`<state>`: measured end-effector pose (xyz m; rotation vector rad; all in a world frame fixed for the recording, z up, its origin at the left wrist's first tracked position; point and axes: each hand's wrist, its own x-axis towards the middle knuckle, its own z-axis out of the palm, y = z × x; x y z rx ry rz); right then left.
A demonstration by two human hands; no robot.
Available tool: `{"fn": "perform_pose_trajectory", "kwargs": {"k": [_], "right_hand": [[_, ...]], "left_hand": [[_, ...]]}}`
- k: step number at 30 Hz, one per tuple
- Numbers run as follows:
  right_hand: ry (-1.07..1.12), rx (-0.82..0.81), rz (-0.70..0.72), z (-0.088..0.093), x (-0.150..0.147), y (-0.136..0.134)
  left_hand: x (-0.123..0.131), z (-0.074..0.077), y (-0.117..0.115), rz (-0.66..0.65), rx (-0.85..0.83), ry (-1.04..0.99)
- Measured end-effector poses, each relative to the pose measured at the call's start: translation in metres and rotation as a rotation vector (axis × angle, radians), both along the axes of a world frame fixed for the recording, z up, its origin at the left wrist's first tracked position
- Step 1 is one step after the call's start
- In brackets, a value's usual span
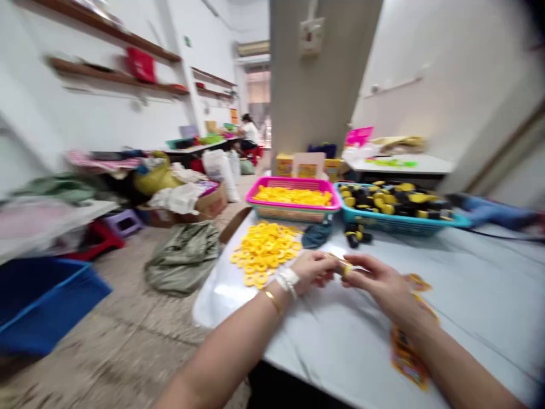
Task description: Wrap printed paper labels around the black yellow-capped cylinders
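pinched between the fingertips of the left hand (313,271) and the right hand (378,282), a small yellow cylindrical plastic piece (344,268), just above a pale grey table top (464,295); fingers pressed in on it from both sides. just beside the left hand, a loose heap of flat yellow plastic rings (264,253); ahead of the right hand, a teal plastic basket (395,225) of black-and-yellow parts.

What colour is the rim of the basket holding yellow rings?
The basket's rim is bright pink; head view.

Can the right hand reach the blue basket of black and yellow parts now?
Probably yes: only bare table separates the right hand and the blue basket, though that hand holds a yellow piece.
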<state>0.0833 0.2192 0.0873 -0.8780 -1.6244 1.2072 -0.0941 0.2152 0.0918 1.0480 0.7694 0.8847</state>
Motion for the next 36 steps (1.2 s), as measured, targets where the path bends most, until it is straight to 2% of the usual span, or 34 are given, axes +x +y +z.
{"fn": "perform_pose_trajectory", "kwargs": {"k": [2,4,8,11,16,19,22,25,28,30,33,36], "right_hand": [[0.007,-0.099,0.018,0.001,0.019,-0.002],[0.092,-0.124,0.04,0.002,0.02,0.0],[0.176,-0.058,0.035,0.004,0.013,0.0],[0.153,-0.016,0.065,0.002,0.014,-0.004],[0.247,0.048,0.027,-0.003,0.016,-0.007],[0.156,0.064,0.028,-0.001,0.016,-0.006],[0.033,0.197,-0.002,0.004,0.016,-0.007],[0.081,0.274,-0.042,0.006,0.016,-0.009],[0.131,0.211,-0.001,0.005,0.017,-0.01],[0.076,0.202,0.025,0.005,0.018,-0.01],[-0.017,0.31,-0.013,0.006,0.017,-0.01],[0.011,0.358,-0.055,0.007,0.015,-0.013]], "left_hand": [[0.01,-0.008,0.009,-0.009,-0.001,-0.029],[0.007,-0.01,0.011,-0.035,-0.038,-0.111],[-0.001,-0.008,0.006,-0.104,-0.088,-0.156],[0.004,-0.008,0.003,-0.086,-0.078,-0.135],[0.013,-0.009,0.003,-0.103,-0.126,-0.216],[0.015,-0.01,0.003,-0.081,-0.147,-0.188],[0.015,-0.01,0.002,-0.038,-0.196,-0.209],[0.013,-0.009,0.002,-0.053,-0.236,-0.265],[0.012,-0.009,0.003,-0.09,-0.191,-0.239],[0.012,-0.01,0.003,-0.1,-0.169,-0.236],[0.013,-0.013,0.002,-0.115,-0.17,-0.241],[0.014,-0.014,0.001,-0.134,-0.149,-0.2]]}}
